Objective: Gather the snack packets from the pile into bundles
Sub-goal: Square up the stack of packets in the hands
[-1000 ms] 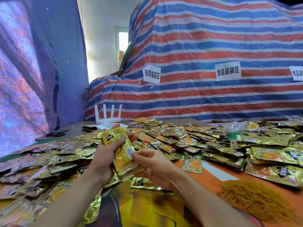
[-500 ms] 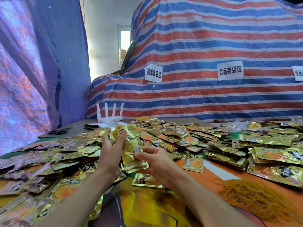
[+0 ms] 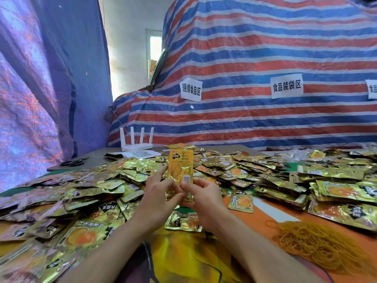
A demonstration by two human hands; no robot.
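A small stack of gold and orange snack packets (image 3: 181, 168) stands upright between my hands above the table. My left hand (image 3: 158, 193) grips its lower left side, fingers reaching up the edge. My right hand (image 3: 202, 193) pinches its lower right corner. A wide pile of loose gold snack packets (image 3: 234, 166) spreads across the table behind and to both sides. One single packet (image 3: 183, 220) lies flat just below my hands, and another (image 3: 241, 201) lies to the right.
A heap of yellow rubber bands (image 3: 318, 242) lies at the right front on the orange table cover (image 3: 271, 219). A white router (image 3: 137, 142), printed paper and black scissors (image 3: 73, 162) sit at the back left. Striped tarpaulin with paper labels rises behind.
The held stack has swung from tilted to upright and risen a little. My left hand has slid lower on it, and both hands now hold its bottom end.
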